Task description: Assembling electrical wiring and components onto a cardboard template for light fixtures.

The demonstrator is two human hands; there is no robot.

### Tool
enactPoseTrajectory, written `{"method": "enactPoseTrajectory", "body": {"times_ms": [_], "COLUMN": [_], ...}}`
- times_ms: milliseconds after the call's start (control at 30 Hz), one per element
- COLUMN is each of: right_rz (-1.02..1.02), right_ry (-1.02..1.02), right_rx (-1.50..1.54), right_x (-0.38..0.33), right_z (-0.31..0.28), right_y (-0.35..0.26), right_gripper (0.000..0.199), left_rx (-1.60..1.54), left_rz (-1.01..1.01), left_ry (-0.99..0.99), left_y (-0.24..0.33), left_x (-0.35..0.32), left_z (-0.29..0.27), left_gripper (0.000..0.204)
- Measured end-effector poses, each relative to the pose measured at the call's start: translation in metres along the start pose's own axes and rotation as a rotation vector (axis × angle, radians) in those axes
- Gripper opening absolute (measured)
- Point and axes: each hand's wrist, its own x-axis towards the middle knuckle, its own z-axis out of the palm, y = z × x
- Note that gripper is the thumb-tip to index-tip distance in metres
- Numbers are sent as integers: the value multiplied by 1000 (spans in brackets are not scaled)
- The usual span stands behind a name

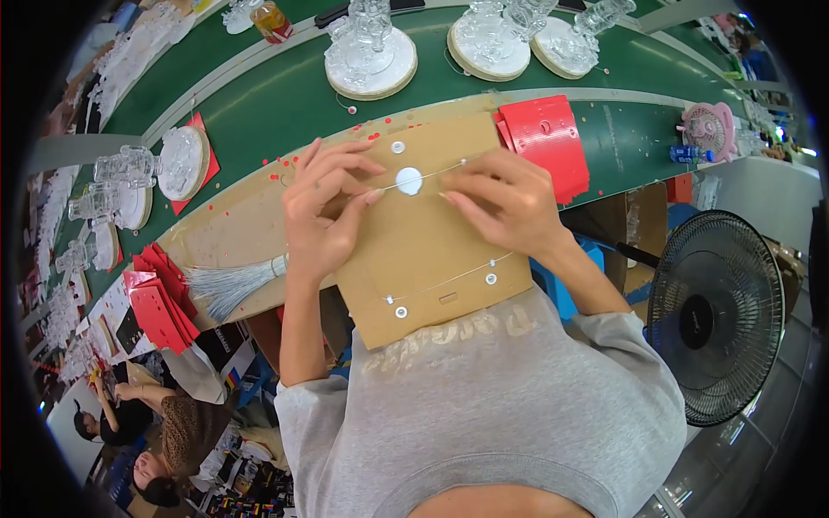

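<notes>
A brown cardboard sheet [414, 237] lies in front of me, its near edge against my shirt. Between my fingers a thin wire [423, 175] runs across its upper part, passing over a round white spot [408, 180]. My left hand [328, 203] pinches the wire's left part between thumb and forefinger, other fingers raised. My right hand [509, 198], slightly blurred, is closed at the wire's right part. A second wire [445, 283] spans the sheet's lower part, near white washers [401, 312]. Beside my left forearm lies a bundle of silvery wires [233, 283].
Red cut sheets [548, 147] are stacked at the right, and more red sheets [160, 298] at the left. Clear figures on round white bases [371, 65] stand across the green table [285, 95]. A black fan [717, 319] stands at the right. Co-workers [186, 436] are at lower left.
</notes>
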Motion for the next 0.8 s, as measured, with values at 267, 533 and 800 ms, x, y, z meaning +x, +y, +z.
{"method": "enactPoseTrajectory", "body": {"times_ms": [267, 533, 800], "right_rz": [-92, -49, -129], "right_ry": [-75, -80, -59], "right_rx": [268, 285, 246], "right_x": [34, 37, 39], "right_z": [33, 28, 29], "right_y": [6, 9, 9], "right_gripper": [25, 32, 35], "left_rx": [-91, -365, -700], "left_rz": [-1, -540, -462], "left_ry": [183, 194, 349], "left_y": [-1, 7, 6], "left_x": [-1, -16, -19], "left_z": [1, 14, 32], "left_gripper": [24, 56, 74]}}
